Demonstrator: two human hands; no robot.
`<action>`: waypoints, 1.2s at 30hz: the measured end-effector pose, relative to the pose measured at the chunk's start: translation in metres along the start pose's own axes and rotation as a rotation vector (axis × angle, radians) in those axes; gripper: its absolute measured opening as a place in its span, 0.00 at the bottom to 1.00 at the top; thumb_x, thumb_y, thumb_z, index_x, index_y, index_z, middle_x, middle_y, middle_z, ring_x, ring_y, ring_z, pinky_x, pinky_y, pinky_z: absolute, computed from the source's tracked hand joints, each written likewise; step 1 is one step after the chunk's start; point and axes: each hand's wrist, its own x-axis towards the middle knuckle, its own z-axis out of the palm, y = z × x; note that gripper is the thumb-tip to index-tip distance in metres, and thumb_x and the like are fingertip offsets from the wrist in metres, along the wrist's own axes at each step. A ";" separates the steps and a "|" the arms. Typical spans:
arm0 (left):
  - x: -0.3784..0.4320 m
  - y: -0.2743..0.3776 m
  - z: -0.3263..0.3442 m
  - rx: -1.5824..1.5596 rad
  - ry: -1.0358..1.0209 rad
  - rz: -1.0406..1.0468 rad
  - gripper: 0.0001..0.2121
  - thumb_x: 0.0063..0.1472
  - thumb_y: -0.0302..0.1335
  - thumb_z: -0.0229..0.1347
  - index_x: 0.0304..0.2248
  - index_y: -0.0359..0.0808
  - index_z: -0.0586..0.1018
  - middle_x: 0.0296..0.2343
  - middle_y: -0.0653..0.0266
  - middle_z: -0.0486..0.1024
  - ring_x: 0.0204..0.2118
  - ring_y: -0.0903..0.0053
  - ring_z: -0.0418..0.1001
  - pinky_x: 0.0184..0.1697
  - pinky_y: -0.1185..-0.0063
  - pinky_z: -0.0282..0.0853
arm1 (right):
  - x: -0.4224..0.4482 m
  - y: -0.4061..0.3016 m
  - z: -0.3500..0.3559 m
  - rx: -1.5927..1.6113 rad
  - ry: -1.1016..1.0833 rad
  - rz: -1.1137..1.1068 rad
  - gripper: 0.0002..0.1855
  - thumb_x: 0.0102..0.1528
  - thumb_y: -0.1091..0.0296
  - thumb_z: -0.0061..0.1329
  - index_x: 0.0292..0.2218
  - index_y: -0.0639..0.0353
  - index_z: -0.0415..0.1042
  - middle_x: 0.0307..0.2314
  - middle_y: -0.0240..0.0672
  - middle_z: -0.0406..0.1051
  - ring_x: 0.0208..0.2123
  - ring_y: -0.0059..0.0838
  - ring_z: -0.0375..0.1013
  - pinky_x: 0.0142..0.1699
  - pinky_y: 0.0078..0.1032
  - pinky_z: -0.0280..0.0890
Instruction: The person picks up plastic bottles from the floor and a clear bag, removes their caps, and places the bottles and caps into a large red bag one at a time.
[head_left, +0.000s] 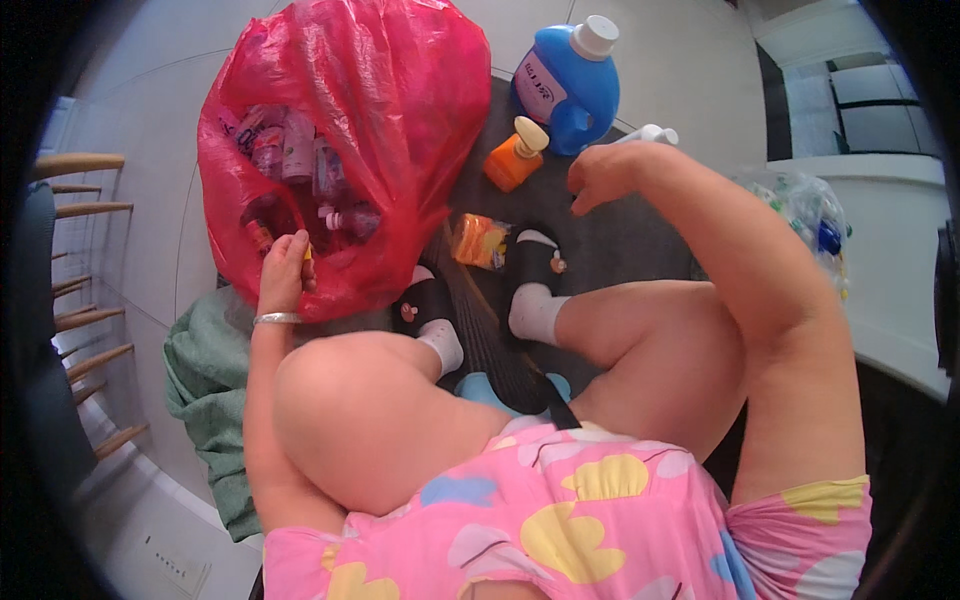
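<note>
My left hand (286, 268) is at the near edge of a large red plastic bag (435, 97), its fingers closed on a small yellow item (307, 253), mostly hidden. Inside the bag's opening lie several plastic bottles (298, 150). My right hand (600, 174), fingers curled and held somewhat apart, hovers over the dark mat, with nothing visible in it. Near it stand an orange pump bottle (510, 163) and a big blue detergent jug (600, 90) with a white cap. A white bottle (649, 135) is partly hidden behind my right wrist. An orange packet (477, 241) lies beside my right slipper.
A clear bag of bottles and caps (806, 202) is at the right. Green cloth (214, 375) lies at the left, near wooden chair legs (94, 322). My slippered feet stand on the dark mat (637, 240); a black strap-like item (480, 330) hangs between my legs.
</note>
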 end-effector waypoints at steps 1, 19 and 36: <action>0.001 0.002 0.001 0.020 -0.013 -0.010 0.15 0.57 0.41 0.46 0.23 0.38 0.66 0.11 0.72 0.61 0.10 0.87 0.58 0.12 0.87 0.55 | 0.001 0.009 -0.005 0.110 0.021 -0.018 0.26 0.46 0.56 0.48 0.46 0.56 0.64 0.41 0.37 0.66 0.44 0.32 0.64 0.47 0.27 0.59; -0.014 -0.030 -0.023 -0.063 0.040 0.093 0.15 0.56 0.42 0.47 0.21 0.38 0.64 0.11 0.70 0.62 0.09 0.83 0.59 0.10 0.84 0.56 | -0.115 0.002 0.062 0.450 0.503 -0.004 0.25 0.46 0.57 0.49 0.44 0.59 0.65 0.38 0.40 0.67 0.41 0.31 0.66 0.46 0.24 0.60; -0.019 -0.029 -0.035 -0.106 0.064 -0.027 0.14 0.55 0.41 0.48 0.21 0.39 0.65 0.13 0.71 0.63 0.10 0.84 0.59 0.11 0.84 0.56 | -0.071 -0.091 -0.035 0.156 0.401 -0.241 0.24 0.46 0.61 0.49 0.45 0.58 0.64 0.36 0.37 0.68 0.39 0.31 0.66 0.46 0.24 0.60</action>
